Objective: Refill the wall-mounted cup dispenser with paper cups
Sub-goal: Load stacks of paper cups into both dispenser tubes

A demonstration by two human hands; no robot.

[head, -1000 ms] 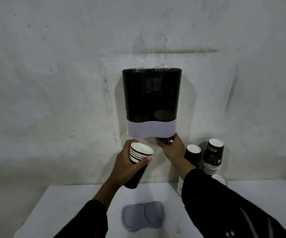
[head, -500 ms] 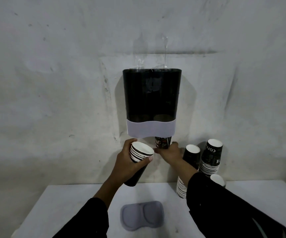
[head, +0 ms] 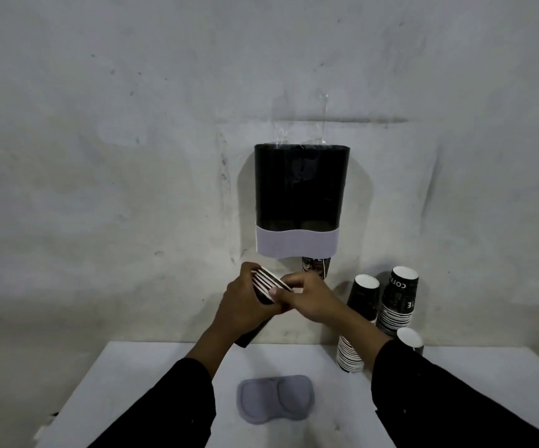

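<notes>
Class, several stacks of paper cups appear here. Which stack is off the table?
The short stack tilted in the left hand, right hand at its rims. The other stacks stand on the table by the wall.

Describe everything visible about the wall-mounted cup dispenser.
The cup dispenser is fixed upright on the grey wall above the table's back edge. Its upper body is dark, glossy, seemingly tinted plastic with rounded sides; a pale band with a wavy top edge wraps its base. A printed black paper cup pokes out below on the right side. Clear strips, apparently tape, run up the wall from its top. Neither hand touches it.
</notes>
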